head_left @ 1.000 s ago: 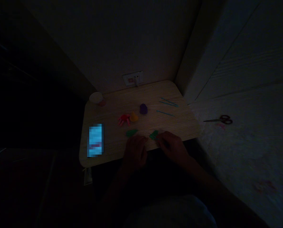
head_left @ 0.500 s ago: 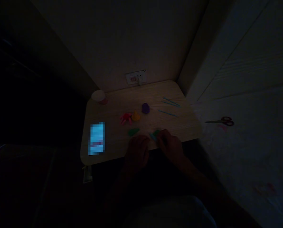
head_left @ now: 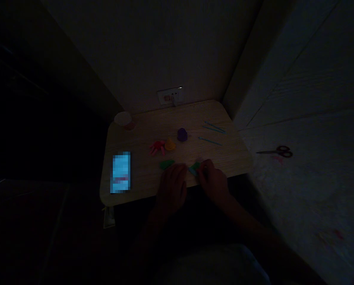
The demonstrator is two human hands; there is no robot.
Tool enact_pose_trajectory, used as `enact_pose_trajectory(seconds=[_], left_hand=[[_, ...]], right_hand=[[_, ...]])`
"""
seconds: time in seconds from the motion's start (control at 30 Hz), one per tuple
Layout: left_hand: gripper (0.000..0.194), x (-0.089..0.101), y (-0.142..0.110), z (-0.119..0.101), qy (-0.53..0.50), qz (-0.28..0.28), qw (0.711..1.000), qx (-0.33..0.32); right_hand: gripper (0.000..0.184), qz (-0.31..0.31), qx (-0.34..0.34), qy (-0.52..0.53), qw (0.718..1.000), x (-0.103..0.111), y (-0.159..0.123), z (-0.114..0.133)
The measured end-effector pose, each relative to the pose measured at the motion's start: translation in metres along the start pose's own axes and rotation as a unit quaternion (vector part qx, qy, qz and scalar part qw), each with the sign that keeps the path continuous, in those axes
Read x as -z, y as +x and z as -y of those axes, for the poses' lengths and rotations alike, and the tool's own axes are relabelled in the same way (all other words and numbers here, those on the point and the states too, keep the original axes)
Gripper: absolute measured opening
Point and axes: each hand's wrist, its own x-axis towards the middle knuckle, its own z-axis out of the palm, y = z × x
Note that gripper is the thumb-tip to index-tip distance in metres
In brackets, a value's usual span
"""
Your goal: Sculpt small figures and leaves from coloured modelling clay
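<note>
The light is very dim. At the table's front edge, my right hand [head_left: 214,180] pinches a green clay-like piece [head_left: 196,166] that has a light-blue part on its near side. My left hand [head_left: 171,185] lies to the left, palm down with fingers stretched over the tabletop; what may be under it is hidden. Just beyond its fingertips is a second green piece [head_left: 166,164]. Farther back sit a red shape with pink legs [head_left: 157,147], a yellow cone-like shape [head_left: 170,145] and a purple lump [head_left: 182,135].
Thin blue sticks [head_left: 210,141] lie on the right of the wooden table [head_left: 153,122]. A lit phone [head_left: 120,173] is at the left, a cup [head_left: 124,120] at the back-left corner. Scissors [head_left: 279,151] lie on a pale surface to the right. A wall socket [head_left: 170,96] is behind.
My left fingers have stretched out and moved slightly forward. The green piece at my right hand has shifted a little and shows more. The other things stay put.
</note>
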Motion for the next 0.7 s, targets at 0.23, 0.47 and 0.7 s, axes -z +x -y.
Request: enact_pose_trajectory(seconds=[0.23, 0.47, 0.7], left_hand=[[0.054, 0.005, 0.004, -0.002, 0.009, 0.043, 0.999, -0.017], [0.052, 0.006, 0.005, -0.002, 0.016, 0.042, 0.999, -0.012], [0.054, 0.000, -0.001, 0.003, 0.003, 0.007, 1.000, 0.002]], right_hand=[[0.021, 0.085, -0.022, -0.121, 0.989, 0.013, 0.000, 0.020], [0.019, 0.102, 0.012, -0.185, 0.977, 0.008, 0.003, 0.023], [0.017, 0.045, 0.013, -0.093, 0.995, 0.007, 0.002, 0.005]])
